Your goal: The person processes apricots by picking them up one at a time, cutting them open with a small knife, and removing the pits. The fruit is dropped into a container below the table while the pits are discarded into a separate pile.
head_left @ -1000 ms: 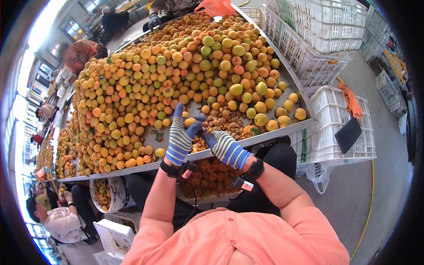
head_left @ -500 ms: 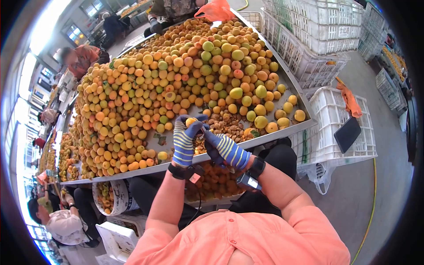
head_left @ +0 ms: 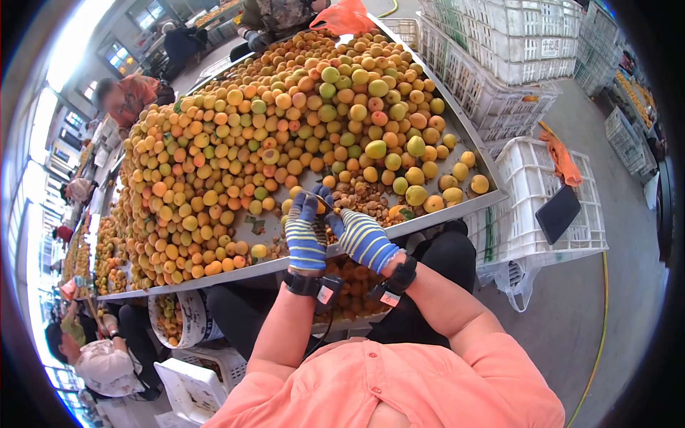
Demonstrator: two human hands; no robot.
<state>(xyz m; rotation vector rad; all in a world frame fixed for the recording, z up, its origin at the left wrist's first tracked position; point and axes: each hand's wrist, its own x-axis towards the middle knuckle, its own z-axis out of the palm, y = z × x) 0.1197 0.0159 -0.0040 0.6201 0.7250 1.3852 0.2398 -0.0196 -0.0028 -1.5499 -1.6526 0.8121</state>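
Note:
Both my hands wear blue, yellow and white striped knit gloves and meet at the near edge of the metal tray table (head_left: 235,277). My left hand (head_left: 307,232) is closed, its fingertips curled around something small that I cannot make out. Beside it, my right hand (head_left: 362,237) is closed too, its fingers pointing toward the left fingertips; what it holds is hidden. A large heap of yellow-orange apricots (head_left: 228,150) covers the table in front of them. Just beyond my right hand lies a pile of brown pits or scraps (head_left: 360,198).
Apricots also fill a container (head_left: 349,292) under the table and a white bucket (head_left: 191,317). White crates (head_left: 499,43) stand stacked at the right; another crate (head_left: 549,164) carries a dark flat tablet-like object (head_left: 558,214) and an orange cloth. Other people sit around the table.
The apricot seen in my left fingertips earlier no longer shows there clearly. My left hand has turned and moved slightly right and down, and my right wrist has rotated.

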